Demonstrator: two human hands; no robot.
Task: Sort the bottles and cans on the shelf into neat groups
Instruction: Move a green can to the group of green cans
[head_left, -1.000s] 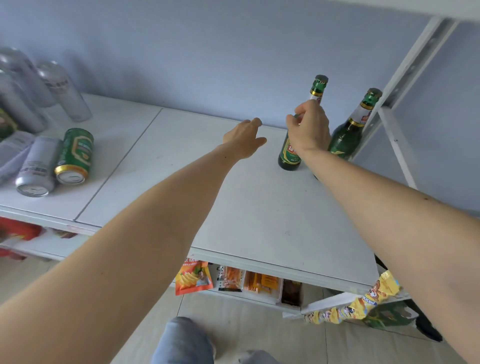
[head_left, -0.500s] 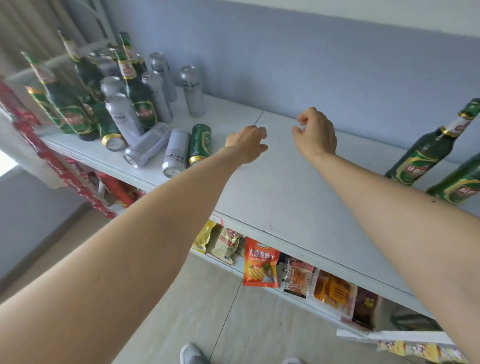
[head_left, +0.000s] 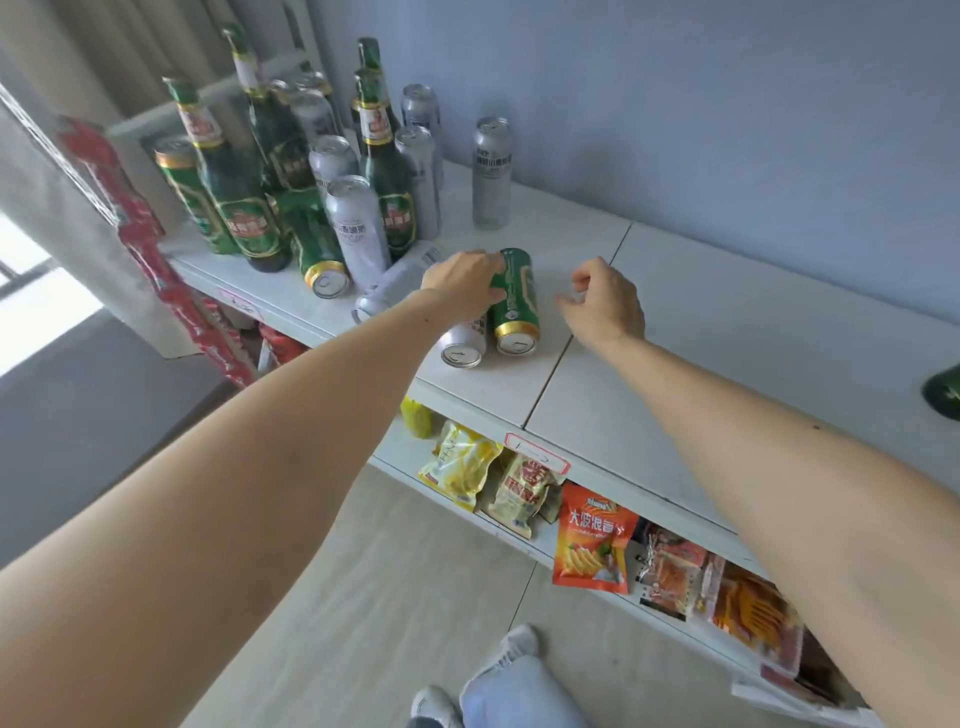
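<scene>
Green can (head_left: 514, 299) with gold rim, on its side near white shelf (head_left: 701, 332) front edge, touched by left hand (head_left: 462, 283), grip unclear; right hand (head_left: 605, 304) loosely curled, empty, just beside. Silver can (head_left: 464, 345) alongside. Behind, crowded green bottles (head_left: 387, 171), upright silver cans (head_left: 491, 174), grey-blue wall (head_left: 727, 130).

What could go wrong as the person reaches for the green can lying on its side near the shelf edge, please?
1. The green can and the silver can beside it lie on their sides near the shelf's front edge; a nudge from the left hand could roll them off.
2. The bottles behind stand packed tightly; a bump could topple them.
</scene>
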